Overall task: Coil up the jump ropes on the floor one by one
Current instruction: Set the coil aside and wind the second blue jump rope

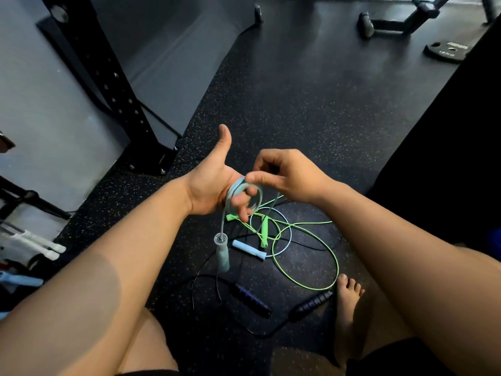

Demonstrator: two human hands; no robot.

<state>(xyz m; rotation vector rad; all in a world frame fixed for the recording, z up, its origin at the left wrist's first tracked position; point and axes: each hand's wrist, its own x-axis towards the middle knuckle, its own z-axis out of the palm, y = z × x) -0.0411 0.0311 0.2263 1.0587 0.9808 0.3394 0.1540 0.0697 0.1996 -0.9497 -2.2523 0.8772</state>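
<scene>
Left hand (212,183): fingers curled through the coiled pale-blue plastic jump rope (232,191), thumb raised.
Right hand (288,175): pinching the coil's top.
Grey-blue cylindrical handle (222,253): hanging below the left fingers.

the left hand (214,183) and right hand (287,177) are bare, and so are the left forearm (135,253) and right forearm (393,240). a bare foot (348,302) shows on the right. dark shorts (385,359) cover the thighs, leaving the knees bare.

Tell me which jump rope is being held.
The pale blue rope, looped around the left hand; the green rope and black rope lie on the floor.
</scene>
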